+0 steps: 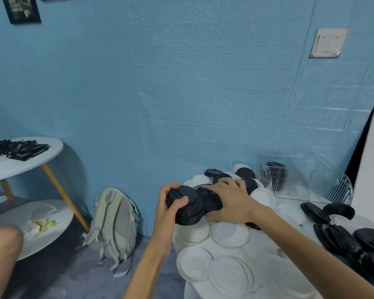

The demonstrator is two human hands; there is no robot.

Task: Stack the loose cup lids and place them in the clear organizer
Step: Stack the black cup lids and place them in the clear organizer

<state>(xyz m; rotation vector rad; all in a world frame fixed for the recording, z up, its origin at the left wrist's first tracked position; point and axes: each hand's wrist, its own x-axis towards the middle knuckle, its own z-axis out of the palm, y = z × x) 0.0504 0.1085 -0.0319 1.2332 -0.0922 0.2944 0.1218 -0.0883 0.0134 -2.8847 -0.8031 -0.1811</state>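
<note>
My left hand (171,203) grips a stack of black cup lids (187,209) held on its side above the table's left edge. Beside it, my right hand (229,199) grips a loose black lid (211,200), thumb underneath and fingers over the top. Loose white lids (229,234) and black lids (244,172) cover the table. The clear organizer (300,175) stands at the back right against the wall, with a black lid stack (275,167) inside it.
More black lid stacks (341,231) lie at the right. A wire rack (341,188) sits beside the organizer. On the floor to the left leans a grey backpack (115,223). A round two-tier white table (24,160) stands further left, with dark packets on top.
</note>
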